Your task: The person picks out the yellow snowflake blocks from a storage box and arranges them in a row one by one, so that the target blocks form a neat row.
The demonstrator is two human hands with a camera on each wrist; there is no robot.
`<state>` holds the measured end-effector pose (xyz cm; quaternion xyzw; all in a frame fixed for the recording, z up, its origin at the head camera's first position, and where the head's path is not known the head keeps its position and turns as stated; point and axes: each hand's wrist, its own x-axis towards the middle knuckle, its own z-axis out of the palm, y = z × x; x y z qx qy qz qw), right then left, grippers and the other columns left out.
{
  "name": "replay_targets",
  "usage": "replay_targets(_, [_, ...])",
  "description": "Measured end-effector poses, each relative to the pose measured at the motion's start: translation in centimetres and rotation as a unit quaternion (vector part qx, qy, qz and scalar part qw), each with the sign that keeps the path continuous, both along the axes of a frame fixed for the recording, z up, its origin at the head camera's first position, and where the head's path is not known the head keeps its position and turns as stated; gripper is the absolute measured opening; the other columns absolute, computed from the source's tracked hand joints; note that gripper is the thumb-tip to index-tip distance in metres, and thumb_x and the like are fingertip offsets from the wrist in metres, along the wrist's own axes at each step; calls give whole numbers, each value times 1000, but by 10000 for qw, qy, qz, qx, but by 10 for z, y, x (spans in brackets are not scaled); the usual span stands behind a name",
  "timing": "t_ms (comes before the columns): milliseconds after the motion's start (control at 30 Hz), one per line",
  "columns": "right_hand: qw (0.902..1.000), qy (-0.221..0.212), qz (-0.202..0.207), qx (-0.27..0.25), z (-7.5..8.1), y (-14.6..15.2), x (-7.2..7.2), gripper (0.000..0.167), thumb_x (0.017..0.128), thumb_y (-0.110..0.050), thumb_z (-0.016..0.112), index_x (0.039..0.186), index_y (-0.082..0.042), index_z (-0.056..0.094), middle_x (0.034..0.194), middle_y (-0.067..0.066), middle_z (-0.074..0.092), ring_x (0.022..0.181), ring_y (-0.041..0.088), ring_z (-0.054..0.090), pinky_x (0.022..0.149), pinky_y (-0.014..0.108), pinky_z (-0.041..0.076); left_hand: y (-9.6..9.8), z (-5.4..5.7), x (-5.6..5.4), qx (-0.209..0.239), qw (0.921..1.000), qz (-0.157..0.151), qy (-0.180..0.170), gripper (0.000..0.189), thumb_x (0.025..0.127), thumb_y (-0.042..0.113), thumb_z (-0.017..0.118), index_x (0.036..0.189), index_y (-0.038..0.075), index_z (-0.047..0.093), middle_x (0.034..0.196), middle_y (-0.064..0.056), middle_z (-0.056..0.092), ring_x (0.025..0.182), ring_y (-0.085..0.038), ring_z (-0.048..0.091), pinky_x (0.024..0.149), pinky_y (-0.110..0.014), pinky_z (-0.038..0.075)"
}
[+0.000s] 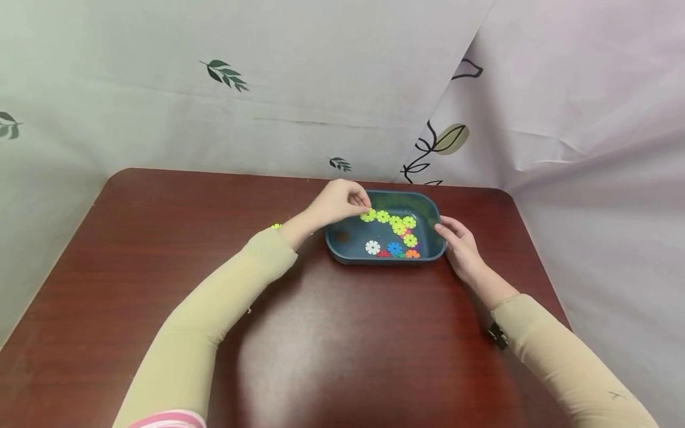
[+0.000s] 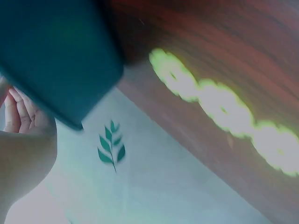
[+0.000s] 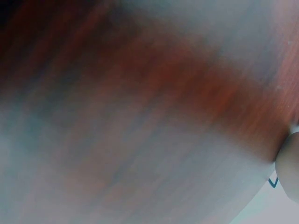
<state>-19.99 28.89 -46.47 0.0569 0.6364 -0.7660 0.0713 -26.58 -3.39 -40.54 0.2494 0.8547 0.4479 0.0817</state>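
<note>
A dark teal tray (image 1: 342, 252) sits at the far middle of the red-brown table (image 1: 160, 249). Inside lie several flat snowflake-shaped plastic discs: a joined chain of yellow-green discs (image 1: 393, 223), a white disc (image 1: 372, 246), a blue disc (image 1: 394, 248) and an orange disc (image 1: 412, 254). My left hand (image 1: 342, 201) reaches over the tray's left rim and pinches the left end of the yellow-green chain. My right hand (image 1: 459, 246) rests with straight fingers against the tray's right end. In the left wrist view the tray (image 2: 56, 56) is blurred, with yellow-green discs (image 2: 224, 112) on the table.
Yellow-green discs (image 1: 275, 226) lie on the table just behind my left forearm. A leaf-printed cloth (image 1: 321, 89) hangs behind and to the right of the table. The right wrist view is a blur of table surface (image 3: 140, 116).
</note>
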Motion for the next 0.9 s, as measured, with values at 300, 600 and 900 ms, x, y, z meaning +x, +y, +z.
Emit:
replay_targets(300, [10000, 15, -22, -39, 0, -3, -2, 15, 107, -9, 61, 113, -17, 72, 106, -8, 74, 94, 3, 71, 84, 16, 60, -58, 12, 0, -165, 9981, 587, 17, 10, 95, 15, 81, 100, 6, 80, 98, -11, 79, 90, -23, 73, 85, -36, 60])
replay_targets(600, [10000, 83, 14, 1, -2, -3, -6, 17, 107, -9, 61, 110, -21, 73, 104, -9, 73, 92, 2, 71, 84, 16, 60, -119, 12, 5, -314, 9922, 1208, -72, 10, 96, 15, 78, 102, 7, 80, 100, -12, 78, 95, -24, 71, 85, -31, 54])
replay_targets(900, [9999, 93, 33, 48, -2, -3, -6, 14, 107, -10, 62, 114, -18, 71, 108, -8, 72, 94, 2, 71, 85, 15, 59, -166, -3, 13, -613, 9868, 1496, -110, 11, 96, 18, 77, 101, 7, 80, 93, -6, 78, 84, -7, 66, 79, -24, 50])
